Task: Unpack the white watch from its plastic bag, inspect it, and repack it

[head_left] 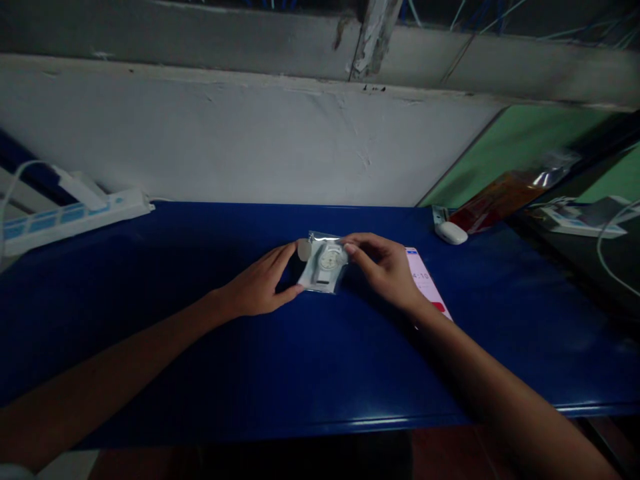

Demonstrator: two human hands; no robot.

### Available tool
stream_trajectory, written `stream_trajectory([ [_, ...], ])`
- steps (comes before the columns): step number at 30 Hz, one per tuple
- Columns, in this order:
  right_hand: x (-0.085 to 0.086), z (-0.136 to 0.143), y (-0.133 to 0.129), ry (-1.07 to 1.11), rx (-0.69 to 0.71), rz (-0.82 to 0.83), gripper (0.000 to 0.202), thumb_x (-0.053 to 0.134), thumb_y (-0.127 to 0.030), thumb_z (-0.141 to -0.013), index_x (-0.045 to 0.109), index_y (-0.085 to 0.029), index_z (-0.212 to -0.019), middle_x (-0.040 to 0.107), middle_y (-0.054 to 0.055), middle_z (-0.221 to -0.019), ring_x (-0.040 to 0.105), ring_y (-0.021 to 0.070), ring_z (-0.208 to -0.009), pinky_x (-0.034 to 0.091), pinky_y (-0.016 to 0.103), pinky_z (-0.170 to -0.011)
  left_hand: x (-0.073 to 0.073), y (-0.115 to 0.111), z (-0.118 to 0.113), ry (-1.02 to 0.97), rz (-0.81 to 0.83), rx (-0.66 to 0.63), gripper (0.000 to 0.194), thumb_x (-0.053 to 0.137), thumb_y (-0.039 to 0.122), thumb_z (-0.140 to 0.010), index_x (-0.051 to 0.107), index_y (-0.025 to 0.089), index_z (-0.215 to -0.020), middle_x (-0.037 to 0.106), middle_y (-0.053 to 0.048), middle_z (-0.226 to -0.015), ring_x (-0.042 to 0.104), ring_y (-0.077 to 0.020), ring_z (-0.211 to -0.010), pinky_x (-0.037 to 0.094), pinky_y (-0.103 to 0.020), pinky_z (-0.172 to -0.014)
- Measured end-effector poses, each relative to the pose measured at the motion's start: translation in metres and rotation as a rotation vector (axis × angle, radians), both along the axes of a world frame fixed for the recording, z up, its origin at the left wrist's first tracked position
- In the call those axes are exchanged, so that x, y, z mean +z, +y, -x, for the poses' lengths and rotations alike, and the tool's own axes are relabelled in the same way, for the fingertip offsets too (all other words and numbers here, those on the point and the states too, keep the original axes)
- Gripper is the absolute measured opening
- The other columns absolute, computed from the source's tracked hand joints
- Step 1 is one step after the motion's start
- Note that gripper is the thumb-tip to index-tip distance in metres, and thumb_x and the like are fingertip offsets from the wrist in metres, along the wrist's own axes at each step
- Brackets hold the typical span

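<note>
White wristwatch (329, 260), dial up, seen inside a clear plastic packet (309, 277), mid-table between the two hands; whether the packet is lifted off the blue table (275, 380) or laid flat cannot be told. Packet's upper right edge is pinched by the right hand (387, 270), thumb and forefinger together on the film. Packet's left side is touched by the left hand (263, 283), thumb at the lower corner, fingers at the upper one, a wide gap left between. A pale round disc (304, 250) is seen by the left fingertips; sticker or loose piece, not clear.

Risks: film looks slick and is gripped only by its edge, so the packet could be slipped from the right pinch, more so if the left side is let go. If the two sides are pulled apart hard, the film could be torn and the watch spilled onto the table. Phone (423, 280) is partly covered by the right hand and could be nudged by the wrist. Earbud case (451, 233), bottle (515, 190) and power strip (120, 207) are placed well apart from the packet; little risk judged there.
</note>
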State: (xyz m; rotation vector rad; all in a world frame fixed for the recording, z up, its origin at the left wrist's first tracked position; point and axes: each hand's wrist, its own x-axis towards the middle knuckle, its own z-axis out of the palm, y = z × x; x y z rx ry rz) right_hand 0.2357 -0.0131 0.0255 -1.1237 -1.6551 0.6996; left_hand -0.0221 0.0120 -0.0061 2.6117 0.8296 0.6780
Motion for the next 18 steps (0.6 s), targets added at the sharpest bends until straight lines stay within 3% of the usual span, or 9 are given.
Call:
stream_trajectory([
  [5, -0.01, 0.001, 0.006, -0.005, 0.109, 0.161, 0.026, 0.059, -0.037, -0.092, 0.069, -0.017, -0.106, 0.074, 0.007, -0.099, 0.068, 0.0201, -0.087, 0.054, 0.036, -0.077, 0.0, -0.001, 0.001, 0.009, 0.02, 0.036, 0.114, 0.069, 0.046, -0.084, -0.015, 0.016, -0.155, 0.011, -0.025, -0.162, 0.023, -0.0396, -0.147, 0.031, -0.056, -0.118],
  [8, -0.014, 0.0, 0.006, -0.105, 0.117, 0.152, 0.031, 0.055, -0.036, -0.094, 0.065, -0.016, -0.117, 0.073, 0.009, -0.102, 0.068, 0.0218, -0.089, 0.054, 0.039, -0.081, 0.004, -0.001, 0.0, 0.028, 0.002, 0.034, 0.114, 0.07, 0.047, -0.083, -0.013, 0.018, -0.156, 0.002, -0.021, -0.164, 0.015, -0.0381, -0.15, 0.027, -0.055, -0.119],
  [10, -0.016, 0.001, 0.005, -0.2, 0.106, 0.121, 0.035, 0.054, -0.033, -0.095, 0.062, -0.016, -0.125, 0.072, 0.01, -0.104, 0.068, 0.0233, -0.092, 0.054, 0.041, -0.085, 0.006, -0.001, 0.0, 0.069, -0.031, 0.004, 0.104, 0.068, 0.047, -0.085, -0.001, 0.019, -0.158, 0.004, -0.019, -0.164, 0.013, -0.0365, -0.15, 0.025, -0.054, -0.12],
  [14, -0.02, 0.001, 0.003, -0.447, 0.109, 0.008, 0.039, 0.048, -0.028, -0.098, 0.058, -0.017, -0.134, 0.071, 0.012, -0.11, 0.066, 0.0264, -0.102, 0.052, 0.047, -0.092, 0.004, 0.0, 0.0, 0.144, -0.065, -0.023, 0.086, 0.064, 0.052, -0.087, 0.023, 0.014, -0.153, 0.024, -0.021, -0.16, 0.018, -0.0349, -0.15, 0.026, -0.054, -0.119],
  [18, -0.016, -0.002, 0.002, -0.718, 0.117, -0.101, 0.042, 0.042, -0.029, -0.101, 0.057, -0.013, -0.137, 0.063, 0.018, -0.129, 0.058, 0.0309, -0.121, 0.047, 0.051, -0.103, 0.0, 0.002, 0.001, 0.176, -0.059, -0.001, 0.082, 0.06, 0.056, -0.088, 0.031, 0.012, -0.15, 0.037, -0.021, -0.154, 0.023, -0.0347, -0.148, 0.027, -0.054, -0.119],
])
